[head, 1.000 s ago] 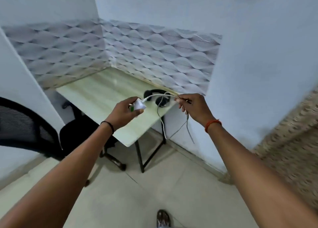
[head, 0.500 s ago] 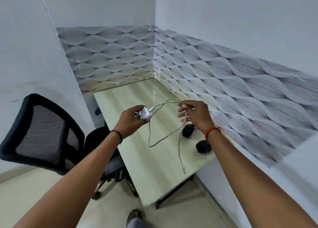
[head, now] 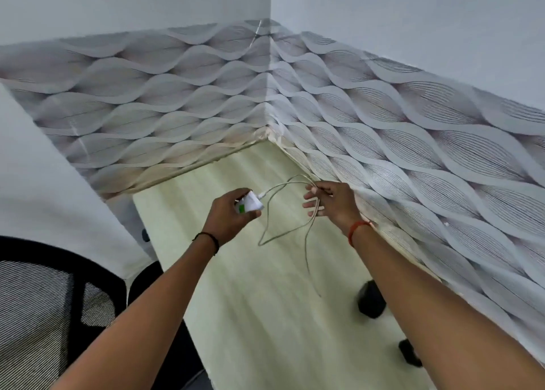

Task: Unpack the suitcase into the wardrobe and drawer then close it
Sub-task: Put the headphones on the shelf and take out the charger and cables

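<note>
Wave-patterned wall panels are lining the corner where a pale green desk is standing. Above the desk's far half, the left hand is gripping a white charger plug with a green mark, fingers curled round it. Its thin cable is running across to the right hand, which is pinching it between thumb and forefinger, the other fingers spread; loops are dangling over the desktop. Near the desk's right edge, black headphones are lying beside the right forearm. A black mesh chair is sitting off the desk's left edge.
</note>
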